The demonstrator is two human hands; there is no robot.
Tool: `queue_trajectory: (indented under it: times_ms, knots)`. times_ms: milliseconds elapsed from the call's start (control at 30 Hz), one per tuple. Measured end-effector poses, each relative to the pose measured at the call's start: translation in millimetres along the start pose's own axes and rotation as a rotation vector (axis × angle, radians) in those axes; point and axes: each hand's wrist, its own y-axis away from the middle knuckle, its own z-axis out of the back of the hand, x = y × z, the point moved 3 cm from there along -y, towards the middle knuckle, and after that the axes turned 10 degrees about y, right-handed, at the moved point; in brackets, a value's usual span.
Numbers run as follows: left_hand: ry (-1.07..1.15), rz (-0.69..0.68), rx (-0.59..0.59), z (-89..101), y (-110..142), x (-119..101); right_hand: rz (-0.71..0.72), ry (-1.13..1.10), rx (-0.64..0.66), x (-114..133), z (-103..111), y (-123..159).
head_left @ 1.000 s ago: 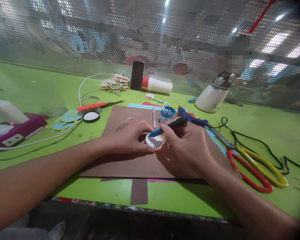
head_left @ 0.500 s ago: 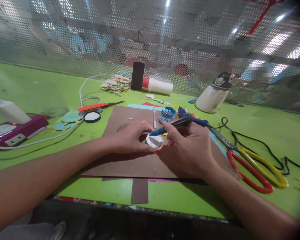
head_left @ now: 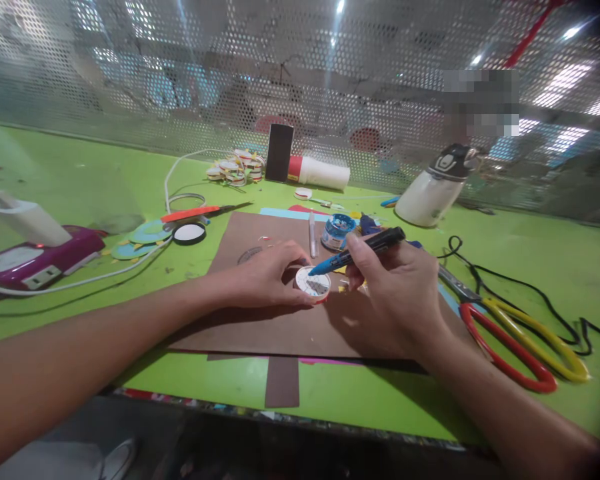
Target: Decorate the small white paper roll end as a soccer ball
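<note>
My left hand [head_left: 275,277] grips a small round white disc with a red edge [head_left: 314,283] from its left side, just over a brown sheet [head_left: 245,327]. Dark marks and lines cover part of the disc's top. In my right hand [head_left: 395,280] is a blue marker with a black end [head_left: 350,253], held like a pen. Its blue tip is at the disc's top face; whether it touches I cannot tell. Behind the marker stands an open glass jar with blue on its rim [head_left: 338,233]. A slim clear tube [head_left: 313,235] lies beside the jar.
Large scissors with red and yellow handles [head_left: 510,347] lie at the right, near a black cord [head_left: 530,280]. A spray bottle [head_left: 427,193] stands behind. At the left are a purple power strip [head_left: 45,257], an orange cutter [head_left: 193,213] and a black-rimmed disc [head_left: 189,233]. A phone [head_left: 279,153] leans at the back.
The marker's tip has shifted slightly to the right over the disc, and my right hand has moved right with it. My left hand keeps its hold. The whole view has shifted a little.
</note>
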Motion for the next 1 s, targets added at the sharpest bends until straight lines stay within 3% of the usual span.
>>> queue_trajectory:
  times_ms: [633, 1000]
  knots:
    - [-0.002, 0.027, -0.001, 1.0, 1.1, 0.8, -0.066, -0.086, 0.170, -10.7, -13.3, 6.8]
    - [-0.044, -0.012, -0.010, -0.3, -0.5, 1.2, -0.082, -0.067, 0.149, -15.2, -16.7, 7.5]
